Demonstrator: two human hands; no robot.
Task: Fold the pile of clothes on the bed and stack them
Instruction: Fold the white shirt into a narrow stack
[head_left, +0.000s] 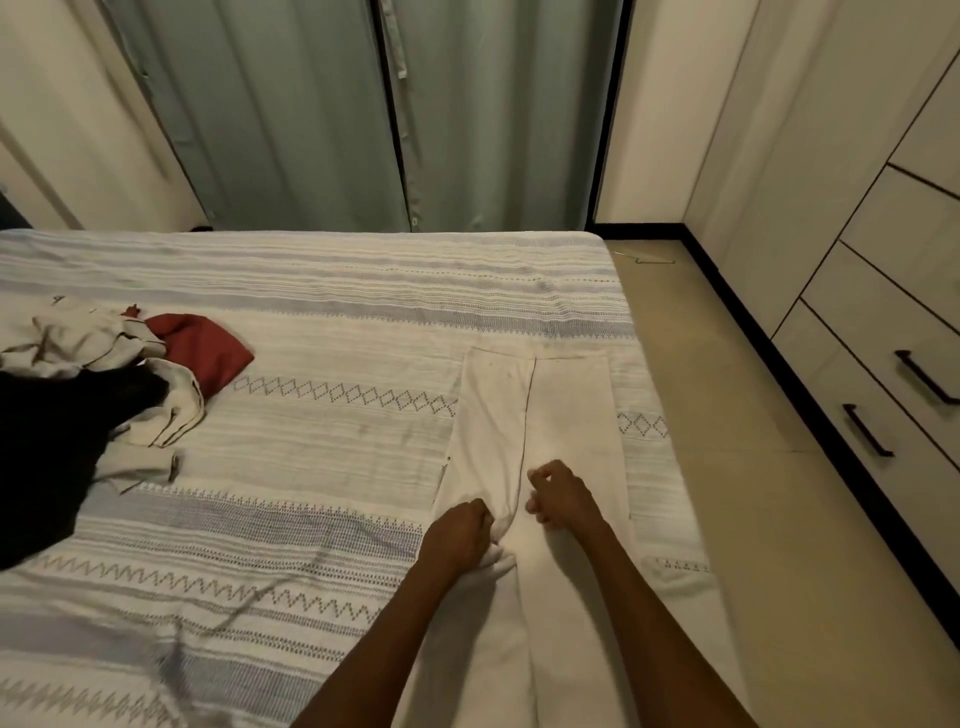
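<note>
A cream garment (561, 415), long like trousers, lies flat on the right side of the bed (322, 426), with a dark seam down its middle. My left hand (460, 535) grips a bunch of its fabric near the middle. Just right of the seam my right hand (558, 496) hovers over the cloth, fingers loosely curled and holding nothing. At the bed's left edge sits the unfolded pile (93, 395): a cream piece, a black piece and a dark red piece (208, 348).
The bed's right edge meets a beige floor strip (727, 415). A wardrobe with drawers and black handles (883, 405) lines the right wall. Green curtains (363, 114) hang behind the bed. A wire hanger (652, 258) lies on the floor at the far corner.
</note>
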